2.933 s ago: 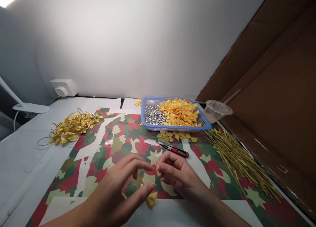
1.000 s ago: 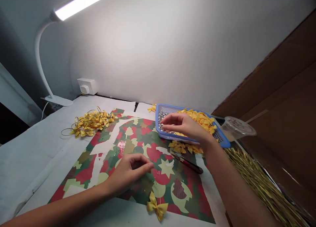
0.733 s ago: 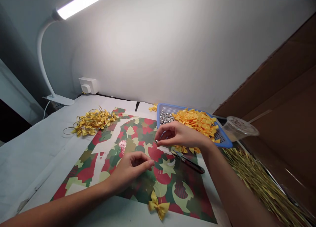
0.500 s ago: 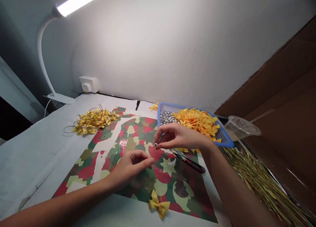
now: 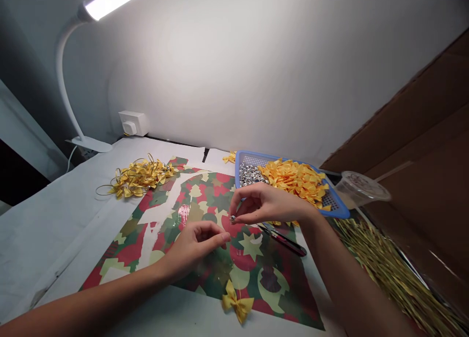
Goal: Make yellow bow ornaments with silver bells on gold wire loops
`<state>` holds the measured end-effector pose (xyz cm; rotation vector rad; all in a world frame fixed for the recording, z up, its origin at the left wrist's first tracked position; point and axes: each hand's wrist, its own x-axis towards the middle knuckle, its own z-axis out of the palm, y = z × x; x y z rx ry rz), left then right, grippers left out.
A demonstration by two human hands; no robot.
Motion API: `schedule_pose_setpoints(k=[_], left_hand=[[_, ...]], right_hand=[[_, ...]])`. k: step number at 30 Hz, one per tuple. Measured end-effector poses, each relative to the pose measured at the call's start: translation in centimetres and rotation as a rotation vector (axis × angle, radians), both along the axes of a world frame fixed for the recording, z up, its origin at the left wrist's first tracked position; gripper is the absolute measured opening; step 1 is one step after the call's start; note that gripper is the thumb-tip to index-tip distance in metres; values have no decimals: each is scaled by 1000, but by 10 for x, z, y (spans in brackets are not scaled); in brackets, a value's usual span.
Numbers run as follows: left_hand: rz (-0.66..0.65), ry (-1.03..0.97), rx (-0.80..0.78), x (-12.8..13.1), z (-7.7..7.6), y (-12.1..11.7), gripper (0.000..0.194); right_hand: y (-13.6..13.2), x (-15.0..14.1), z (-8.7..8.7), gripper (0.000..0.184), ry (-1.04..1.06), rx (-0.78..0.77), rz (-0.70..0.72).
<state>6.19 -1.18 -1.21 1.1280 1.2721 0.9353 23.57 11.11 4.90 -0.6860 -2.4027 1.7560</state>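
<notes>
My right hand (image 5: 266, 205) hovers over the patterned red and green paper (image 5: 205, 239) and pinches a small silver bell (image 5: 232, 219) between thumb and fingers. My left hand (image 5: 194, 246) rests on the paper just below it, thumb and forefinger pinched together on something too thin to make out. A yellow ribbon bow (image 5: 237, 303) lies on the paper's near edge. Behind my right hand stands a blue basket (image 5: 337, 211) with silver bells (image 5: 248, 174) and yellow bows (image 5: 295, 178) in it.
A heap of finished gold bows with loops (image 5: 137, 177) lies at the left. Red-handled snips (image 5: 284, 239) lie by my right wrist. Gold cords (image 5: 388, 271) fan out at the right beside a plastic cup (image 5: 361, 190) and a cardboard wall (image 5: 421, 146). A desk lamp (image 5: 78, 83) and a socket (image 5: 134, 123) stand at the back.
My right hand reached into the blue basket, took a silver bell and brought it down towards my left hand. The left hand stayed pinched on the paper.
</notes>
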Motion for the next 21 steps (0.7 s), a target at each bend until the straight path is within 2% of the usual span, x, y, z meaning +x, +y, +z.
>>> schedule_pose_setpoints(k=[8, 13, 18, 21], left_hand=[[4, -10, 13, 1, 1, 0, 26], [25, 0, 44, 2, 1, 0, 26], [52, 19, 107, 4, 4, -1, 25], [56, 31, 131, 4, 4, -1, 24]], right_hand=[[2, 1, 2, 10, -10, 28, 32], [0, 1, 2, 15, -6, -15, 82], [2, -1, -3, 15, 8, -15, 49], [4, -4, -8, 16, -18, -29, 99]])
